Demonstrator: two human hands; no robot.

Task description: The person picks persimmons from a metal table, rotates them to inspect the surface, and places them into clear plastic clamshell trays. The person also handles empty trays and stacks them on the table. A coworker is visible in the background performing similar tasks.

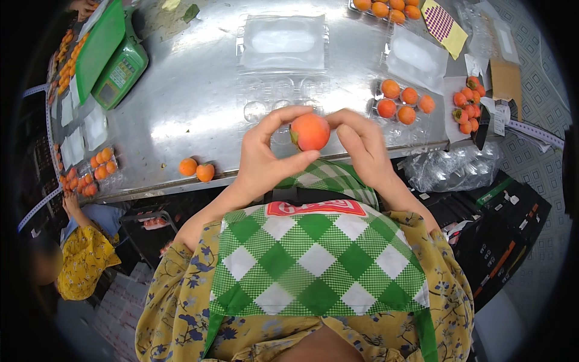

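Observation:
My left hand [271, 142] holds an orange-red persimmon [310, 131] between thumb and fingers, its green leafy cap facing left. My right hand [365, 142] is bent beside the fruit. Its index fingertip is at the persimmon's right side, and the thumb lies a little apart with no object visible in its grip. Just beyond my hands, an opened clear plastic clamshell [282, 84] lies on the metal table, its moulded cups partly hidden by my fingers. To the right, another opened clamshell [416, 58] has several persimmons [391, 89] in its cups.
Two loose persimmons [196, 169] sit near the table's front edge, left. A green scale [120, 75] stands at the far left. More persimmons [467, 105] are piled at right, near a yellow sticker sheet [445, 27]. Another person [87, 253] stands lower left, a hand near packed fruit.

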